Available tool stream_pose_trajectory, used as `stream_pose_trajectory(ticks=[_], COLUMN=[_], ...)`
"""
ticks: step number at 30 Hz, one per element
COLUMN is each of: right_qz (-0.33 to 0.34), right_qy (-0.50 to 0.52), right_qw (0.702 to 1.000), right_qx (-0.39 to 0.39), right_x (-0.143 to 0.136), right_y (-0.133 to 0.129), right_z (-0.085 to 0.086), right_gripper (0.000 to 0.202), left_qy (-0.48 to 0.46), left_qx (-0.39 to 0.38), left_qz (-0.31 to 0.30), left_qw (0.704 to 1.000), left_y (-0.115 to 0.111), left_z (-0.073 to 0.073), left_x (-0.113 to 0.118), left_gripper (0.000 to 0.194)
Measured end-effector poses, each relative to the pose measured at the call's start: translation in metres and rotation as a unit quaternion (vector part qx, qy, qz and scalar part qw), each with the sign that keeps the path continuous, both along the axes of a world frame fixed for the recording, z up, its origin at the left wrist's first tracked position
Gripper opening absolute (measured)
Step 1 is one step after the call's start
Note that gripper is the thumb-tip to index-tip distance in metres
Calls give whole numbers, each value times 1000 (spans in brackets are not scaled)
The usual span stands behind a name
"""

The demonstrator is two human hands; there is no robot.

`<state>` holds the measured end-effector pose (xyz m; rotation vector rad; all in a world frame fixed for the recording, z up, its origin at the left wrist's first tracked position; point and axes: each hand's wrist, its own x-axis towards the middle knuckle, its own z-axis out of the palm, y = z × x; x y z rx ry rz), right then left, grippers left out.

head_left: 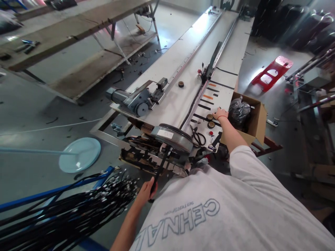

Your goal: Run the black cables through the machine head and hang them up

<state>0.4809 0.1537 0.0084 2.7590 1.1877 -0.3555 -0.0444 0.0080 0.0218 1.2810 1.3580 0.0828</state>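
Low at the front, my left hand [147, 191] is closed round a black cable-like strip [162, 165] that runs up to the table's end, beside a large round grey wheel [172, 137]. My right hand [220, 113] rests at the right edge of the long white table [167, 108], its fingers apart. It is right beside a roll of tape [209, 117], and whether it touches the roll I cannot tell. A second tape roll [211, 124] lies just below. Black-handled scissors [198, 136] lie nearer to me.
Short black strips [204, 107] and orange strips [208, 97] line the table's right side. A motor unit [136, 103] sits at its left. A cardboard box [258, 122] holds a plastic bag [239, 111]. Many black cables [86, 209] hang on a blue rack at lower left.
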Motion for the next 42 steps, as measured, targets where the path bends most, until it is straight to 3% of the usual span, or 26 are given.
stream_pose_trajectory(ticks=[3, 5, 10, 18, 22, 24, 26, 29, 30, 32, 33, 34, 35, 37, 38, 40, 42], right_qz=[-1, -2, -7, -10, -3, 27, 78, 175, 220, 320, 364, 375, 358, 291, 262, 253, 281], right_qy=[3, 3, 1, 8, 20, 20, 40, 191, 269, 412, 439, 414, 383, 326, 320, 342, 364], right_qw=[1000, 1000, 1000, 1000, 1000, 999, 988, 937, 903, 807, 774, 781, 808, 870, 886, 881, 851], right_qx=[5, 4, 0, -3, -9, 38, 128, 233, 251, 277, 276, 280, 269, 229, 209, 206, 254], right_x=[0, 1, 3, -5, 2, -3, -29, -115, -151, -220, -249, -273, -291, -308, -310, -305, -297], right_y=[1, 2, 3, -1, 6, 8, -3, -51, -72, -109, -120, -125, -123, -105, -94, -78, -75], right_z=[-2, -3, -4, 1, 17, 32, 50, 71, 74, 70, 64, 56, 47, 30, 23, 13, 8], right_gripper=[59, 59, 59, 61, 56, 51, 49, 46, 42, 34, 35, 36, 35, 27, 20, 7, 8], left_qy=[-39, -51, -38, -44, -43, -31, -22, -41, -50, -59, -59, -59, -59, -63, -67, -78, -85], left_qx=[-34, 24, 152, 164, 191, 206, 222, 239, 243, 251, 254, 257, 261, 267, 270, 273, 271], left_qz=[-53, -36, 71, 30, 12, 19, 39, 79, 86, 81, 71, 58, 46, 28, 21, 9, -1], left_qw=[997, 998, 985, 985, 981, 978, 974, 967, 965, 963, 963, 963, 963, 961, 960, 959, 959], left_y=[-7, -8, -6, 8, 23, 32, 44, 62, 67, 74, 76, 78, 79, 80, 81, 82, 83], left_z=[-5, -6, -1, 0, 2, 5, 9, 15, 18, 22, 25, 26, 28, 28, 28, 26, 23], left_x=[-11, -6, 20, 42, 59, 67, 71, 69, 67, 63, 62, 61, 61, 60, 60, 60, 59], left_gripper=[64, 58, 51, 51, 49, 46, 43, 43, 43, 41, 40, 40, 39, 40, 40, 41, 41])
